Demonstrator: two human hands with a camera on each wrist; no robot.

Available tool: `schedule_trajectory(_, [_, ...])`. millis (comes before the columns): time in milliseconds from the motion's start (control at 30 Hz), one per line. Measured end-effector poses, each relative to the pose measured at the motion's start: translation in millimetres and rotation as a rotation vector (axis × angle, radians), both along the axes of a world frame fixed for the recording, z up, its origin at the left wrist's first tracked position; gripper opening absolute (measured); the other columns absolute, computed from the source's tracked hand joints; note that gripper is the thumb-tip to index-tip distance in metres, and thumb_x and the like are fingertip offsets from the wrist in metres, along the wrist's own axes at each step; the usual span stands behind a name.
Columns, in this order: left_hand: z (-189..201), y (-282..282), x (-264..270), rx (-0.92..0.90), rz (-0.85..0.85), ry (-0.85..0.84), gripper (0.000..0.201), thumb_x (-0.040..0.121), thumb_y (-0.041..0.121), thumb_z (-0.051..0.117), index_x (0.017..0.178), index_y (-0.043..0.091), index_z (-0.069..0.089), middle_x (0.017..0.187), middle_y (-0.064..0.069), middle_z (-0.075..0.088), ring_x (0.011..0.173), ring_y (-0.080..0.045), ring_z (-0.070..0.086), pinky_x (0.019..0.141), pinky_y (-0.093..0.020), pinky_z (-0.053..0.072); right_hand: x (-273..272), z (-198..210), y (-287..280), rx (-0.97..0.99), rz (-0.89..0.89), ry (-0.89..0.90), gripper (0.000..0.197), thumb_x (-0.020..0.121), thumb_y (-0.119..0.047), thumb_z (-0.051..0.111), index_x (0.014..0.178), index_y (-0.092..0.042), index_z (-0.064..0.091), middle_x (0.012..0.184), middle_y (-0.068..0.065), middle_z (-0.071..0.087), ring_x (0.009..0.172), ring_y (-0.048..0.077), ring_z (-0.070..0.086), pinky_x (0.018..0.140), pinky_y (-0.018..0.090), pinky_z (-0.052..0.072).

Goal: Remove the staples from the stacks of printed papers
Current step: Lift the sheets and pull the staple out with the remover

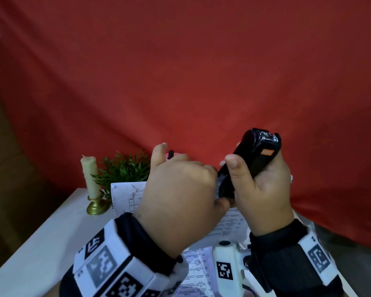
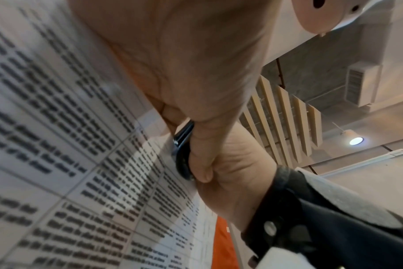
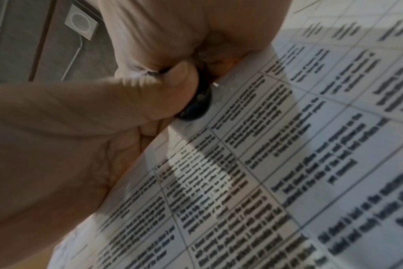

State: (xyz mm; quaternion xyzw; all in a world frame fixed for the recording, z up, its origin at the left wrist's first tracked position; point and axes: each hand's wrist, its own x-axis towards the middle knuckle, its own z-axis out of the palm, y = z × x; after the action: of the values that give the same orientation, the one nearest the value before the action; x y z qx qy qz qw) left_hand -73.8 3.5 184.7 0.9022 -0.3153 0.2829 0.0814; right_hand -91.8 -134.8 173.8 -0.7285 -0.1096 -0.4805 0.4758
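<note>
A black staple remover [image 1: 257, 155] with an orange label is raised above the table, and my right hand [image 1: 259, 183] grips it with the thumb across its front. Its lower end [image 2: 183, 156] meets the corner of a stack of printed papers [image 1: 124, 196]. My left hand [image 1: 180, 187] is curled at that corner, holding the stack up beside the tool; its fingertips are hidden. In the wrist views the printed tables of the papers [image 2: 69, 145] [image 3: 288, 163] fill the frame, and the tool's black tip [image 3: 196, 105] sits at the paper edge between both hands. No staple is visible.
A cream candle [image 1: 89, 174] on a brass holder and a green plant [image 1: 124, 168] stand at the back of the white table [image 1: 41, 243]. More printed paper [image 1: 196, 269] shows between my wrists. A red cloth [image 1: 180, 71] hangs behind.
</note>
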Motion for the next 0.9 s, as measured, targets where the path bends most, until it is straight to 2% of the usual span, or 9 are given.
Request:
schedule_trajectory(167, [-4, -1, 2, -0.033, -0.049, -0.033, 0.045, 0.071, 0.061, 0.037, 0.076, 0.027, 0.066, 0.065, 0.013, 0.063, 0.076, -0.016, 0.062, 0.102, -0.055, 0.031, -1, 2, 0, 0.000, -0.003, 0.036, 0.048, 0.070, -0.080, 0.055, 0.091, -0.037, 0.050, 0.076, 0.004, 0.066, 0.070, 0.016, 0.067, 0.062, 0.029, 0.054])
schedule_trajectory(233, [-5, -1, 5, -0.075, -0.084, -0.067, 0.042, 0.070, 0.059, 0.038, 0.068, 0.024, 0.062, 0.059, 0.012, 0.059, 0.070, -0.019, 0.061, 0.096, -0.056, 0.035, -2, 2, 1, -0.008, -0.018, 0.058, 0.049, 0.071, -0.082, 0.052, 0.093, -0.038, 0.049, 0.076, -0.003, 0.066, 0.071, 0.011, 0.066, 0.062, 0.026, 0.053])
schedule_trajectory(333, [-7, -1, 7, -0.097, -0.108, -0.114, 0.038, 0.072, 0.055, 0.039, 0.062, 0.023, 0.058, 0.055, 0.010, 0.056, 0.066, -0.021, 0.059, 0.092, -0.054, 0.036, -4, -1, 6, -0.012, -0.050, 0.055, 0.046, 0.077, -0.078, 0.048, 0.093, -0.035, 0.047, 0.077, -0.009, 0.061, 0.071, 0.013, 0.062, 0.062, 0.030, 0.051])
schedule_trajectory(433, [-7, -2, 8, -0.086, -0.115, -0.152, 0.035, 0.072, 0.051, 0.040, 0.062, 0.023, 0.059, 0.055, 0.010, 0.055, 0.067, -0.021, 0.058, 0.091, -0.052, 0.034, -4, -3, 13, -0.011, -0.123, 0.010, 0.048, 0.078, -0.080, 0.042, 0.097, -0.036, 0.044, 0.082, -0.007, 0.058, 0.076, 0.019, 0.061, 0.063, 0.033, 0.050])
schedule_trajectory(533, [-6, -5, 5, -0.114, -0.145, -0.189, 0.030, 0.069, 0.048, 0.044, 0.059, 0.023, 0.057, 0.053, 0.010, 0.053, 0.066, -0.021, 0.057, 0.088, -0.052, 0.037, -2, 2, 12, 0.009, -0.173, -0.068, 0.045, 0.078, -0.081, 0.040, 0.094, -0.039, 0.043, 0.078, -0.016, 0.058, 0.071, 0.006, 0.059, 0.062, 0.017, 0.046])
schedule_trajectory(600, [-5, -6, 4, -0.123, -0.153, -0.204, 0.028, 0.067, 0.048, 0.046, 0.058, 0.022, 0.052, 0.053, 0.010, 0.052, 0.066, -0.021, 0.057, 0.086, -0.051, 0.039, -1, 6, 11, 0.030, -0.165, -0.114, 0.042, 0.080, -0.079, 0.041, 0.091, -0.038, 0.043, 0.074, -0.022, 0.056, 0.066, 0.002, 0.056, 0.060, 0.011, 0.042])
schedule_trajectory(733, [0, -4, 4, -0.108, -0.089, -0.147, 0.039, 0.070, 0.061, 0.044, 0.061, 0.024, 0.050, 0.056, 0.011, 0.053, 0.068, -0.019, 0.055, 0.082, -0.044, 0.032, 0, 12, 8, 0.049, -0.137, -0.138, 0.043, 0.080, -0.078, 0.043, 0.086, -0.035, 0.045, 0.068, -0.016, 0.056, 0.060, 0.004, 0.055, 0.058, 0.019, 0.043])
schedule_trajectory(800, [3, -4, 3, -0.101, -0.062, -0.102, 0.043, 0.070, 0.066, 0.042, 0.066, 0.025, 0.054, 0.061, 0.011, 0.057, 0.072, -0.018, 0.056, 0.079, -0.040, 0.029, 0, 12, 9, 0.056, -0.130, -0.126, 0.045, 0.079, -0.079, 0.044, 0.084, -0.034, 0.046, 0.064, -0.011, 0.055, 0.058, 0.012, 0.058, 0.056, 0.028, 0.046])
schedule_trajectory(900, [4, -5, 1, -0.111, -0.103, -0.043, 0.041, 0.068, 0.062, 0.040, 0.066, 0.025, 0.057, 0.061, 0.010, 0.056, 0.070, -0.018, 0.057, 0.073, -0.036, 0.028, 0, 11, 9, 0.064, -0.113, -0.097, 0.045, 0.077, -0.079, 0.045, 0.082, -0.034, 0.048, 0.064, -0.003, 0.058, 0.060, 0.021, 0.061, 0.056, 0.036, 0.049])
